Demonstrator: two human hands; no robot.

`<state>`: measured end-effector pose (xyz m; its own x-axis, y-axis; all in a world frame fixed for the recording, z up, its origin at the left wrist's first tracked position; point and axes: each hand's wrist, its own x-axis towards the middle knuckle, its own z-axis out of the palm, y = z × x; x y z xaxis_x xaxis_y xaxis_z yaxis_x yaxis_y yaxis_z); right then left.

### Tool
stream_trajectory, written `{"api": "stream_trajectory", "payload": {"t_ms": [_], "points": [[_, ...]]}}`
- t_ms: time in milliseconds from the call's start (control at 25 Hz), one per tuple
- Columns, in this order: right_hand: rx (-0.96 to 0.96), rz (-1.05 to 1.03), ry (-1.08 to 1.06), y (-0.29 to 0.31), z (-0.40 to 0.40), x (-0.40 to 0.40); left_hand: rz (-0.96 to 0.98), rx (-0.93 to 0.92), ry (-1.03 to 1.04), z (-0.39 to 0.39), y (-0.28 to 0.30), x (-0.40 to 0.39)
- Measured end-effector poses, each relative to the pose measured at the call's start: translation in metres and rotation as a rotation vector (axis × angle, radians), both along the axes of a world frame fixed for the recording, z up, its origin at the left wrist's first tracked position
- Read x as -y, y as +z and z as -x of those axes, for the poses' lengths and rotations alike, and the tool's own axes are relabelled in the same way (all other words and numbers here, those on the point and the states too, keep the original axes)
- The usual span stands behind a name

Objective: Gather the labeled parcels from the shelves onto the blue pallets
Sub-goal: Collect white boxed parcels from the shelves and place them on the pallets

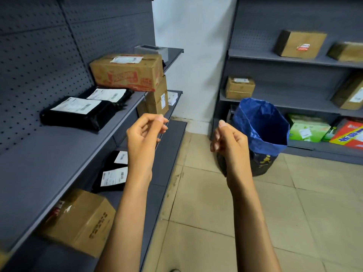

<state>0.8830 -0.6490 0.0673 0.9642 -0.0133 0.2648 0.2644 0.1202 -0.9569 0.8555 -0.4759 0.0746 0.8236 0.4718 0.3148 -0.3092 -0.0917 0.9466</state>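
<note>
Both hands empty: left hand [146,132] and right hand [228,140] hang mid-aisle with fingers [161,119] loosely curled, holding nothing. Labeled parcels sit on the left shelves [64,154], two black poly bags [78,112] nearest, a printed carton [127,72] behind them, more boxes on the right shelves [294,59]; no blue pallets in view, only a blue-lined sack [261,132] on the floor. Risk: slick poly bags could slip from a one-handed grab, or parcels could end up in the sack by mistake.

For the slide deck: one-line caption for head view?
Both empty hands, left hand and right hand, raised between parcel shelves.
</note>
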Motion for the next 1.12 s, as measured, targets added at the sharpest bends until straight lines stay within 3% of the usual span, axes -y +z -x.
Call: {"api": "stream_trajectory", "payload": {"t_ms": [600,1120], "points": [[-0.025,-0.037,-0.132,-0.029,-0.173,-0.003,-0.007,-0.041,-0.157,-0.197,-0.027,-0.016],[-0.08,-0.033,-0.103,-0.026,-0.367,0.078,0.011,-0.052,-0.145,-0.391,-0.026,0.067]]}}
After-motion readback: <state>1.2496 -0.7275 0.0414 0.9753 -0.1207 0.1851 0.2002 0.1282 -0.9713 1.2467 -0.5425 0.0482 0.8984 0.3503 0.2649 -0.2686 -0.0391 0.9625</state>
